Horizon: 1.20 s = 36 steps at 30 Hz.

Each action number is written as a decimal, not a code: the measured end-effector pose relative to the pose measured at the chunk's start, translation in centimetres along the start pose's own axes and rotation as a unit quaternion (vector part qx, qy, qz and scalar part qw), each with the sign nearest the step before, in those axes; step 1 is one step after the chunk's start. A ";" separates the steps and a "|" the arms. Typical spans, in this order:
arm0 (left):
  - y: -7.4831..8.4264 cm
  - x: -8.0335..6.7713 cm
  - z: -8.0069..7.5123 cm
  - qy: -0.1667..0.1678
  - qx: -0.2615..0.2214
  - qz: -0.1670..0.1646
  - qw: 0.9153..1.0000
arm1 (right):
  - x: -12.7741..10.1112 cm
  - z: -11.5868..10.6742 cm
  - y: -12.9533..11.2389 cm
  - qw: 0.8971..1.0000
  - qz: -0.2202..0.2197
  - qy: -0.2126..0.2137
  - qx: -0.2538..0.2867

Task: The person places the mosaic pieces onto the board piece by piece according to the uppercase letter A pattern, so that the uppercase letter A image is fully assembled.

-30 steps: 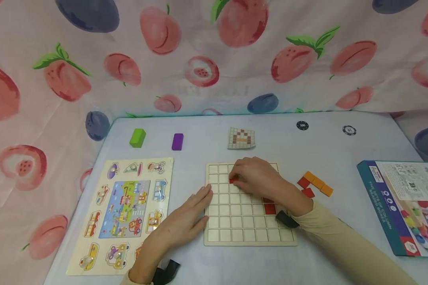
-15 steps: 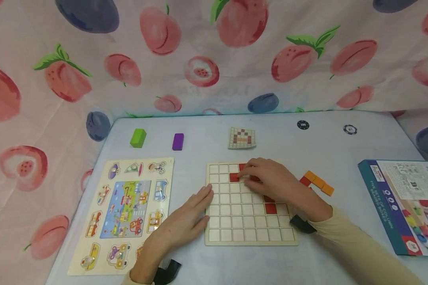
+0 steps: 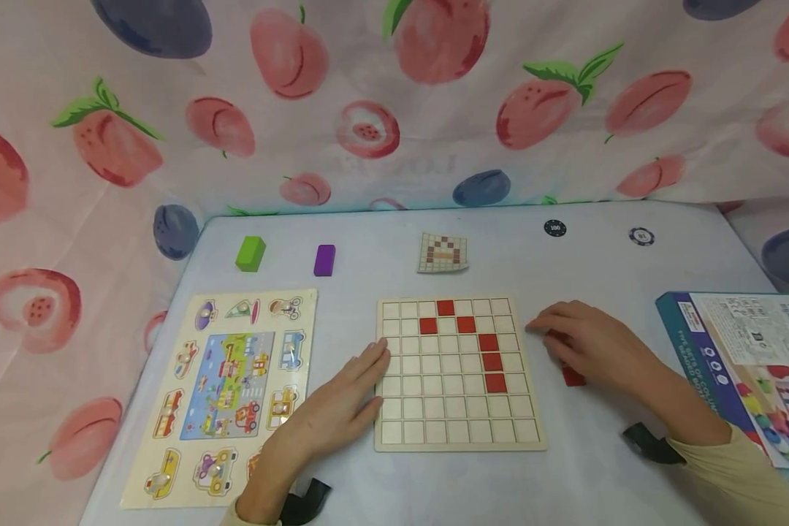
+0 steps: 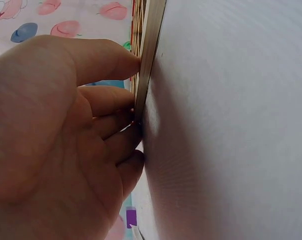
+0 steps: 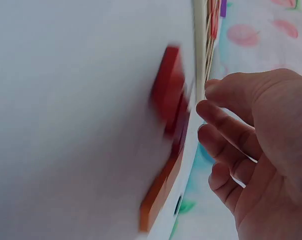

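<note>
A wooden grid board (image 3: 437,432) lies on the table, with several red square tiles (image 3: 491,361) set in its cells. At its left edge rests my left hand (image 3: 340,403), fingers extended; the left wrist view has the thumb and fingertips right at the board's side. My right hand (image 3: 595,349) hovers right of the board with bent fingers and nothing between them. Under it a loose red tile (image 3: 573,377) peeks out. In the right wrist view loose red tiles (image 5: 168,87) and orange tiles (image 5: 161,192) lie near the fingertips; the head view hides the orange ones behind the hand.
A pattern card (image 3: 443,253) lies behind the board. To the left are a picture puzzle board (image 3: 164,467), a green block (image 3: 250,254) and a purple block (image 3: 325,260). A boxed set (image 3: 703,380) lies at the right, with two round chips (image 3: 555,228) farther back.
My right hand has let go of a red tile in the board's second row and moved right to the loose tiles. The left hand stays at the board's edge.
</note>
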<state>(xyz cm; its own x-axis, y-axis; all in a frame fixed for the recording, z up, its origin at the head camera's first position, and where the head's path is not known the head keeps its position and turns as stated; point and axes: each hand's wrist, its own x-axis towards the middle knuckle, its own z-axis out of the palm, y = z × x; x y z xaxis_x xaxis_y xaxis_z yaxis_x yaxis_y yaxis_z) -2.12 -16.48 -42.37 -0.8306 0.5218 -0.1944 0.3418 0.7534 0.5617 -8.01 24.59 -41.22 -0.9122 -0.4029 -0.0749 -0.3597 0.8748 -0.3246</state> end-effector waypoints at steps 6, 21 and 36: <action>0.0 0.0 0.0 0.003 -0.001 -0.001 1.000 | -1.2 -0.3 1.9 1.000 -0.003 0.010 -0.019; -0.1 0.1 0.2 0.000 -0.003 -0.006 1.000 | -1.5 -0.7 2.5 0.998 -0.005 0.034 -0.043; 0.0 0.1 0.2 0.006 -0.004 -0.005 1.000 | 1.8 -0.9 -2.3 0.997 -0.049 0.062 -0.019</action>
<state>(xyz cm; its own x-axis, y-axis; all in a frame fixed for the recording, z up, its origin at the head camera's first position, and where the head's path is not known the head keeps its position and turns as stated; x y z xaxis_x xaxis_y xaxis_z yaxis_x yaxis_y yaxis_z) -2.08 -16.35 -42.51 -0.8394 0.5089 -0.1909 0.3294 0.7556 0.5661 -8.95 22.10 -39.75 -0.8890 -0.4519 0.0735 -0.4528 0.8439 -0.2877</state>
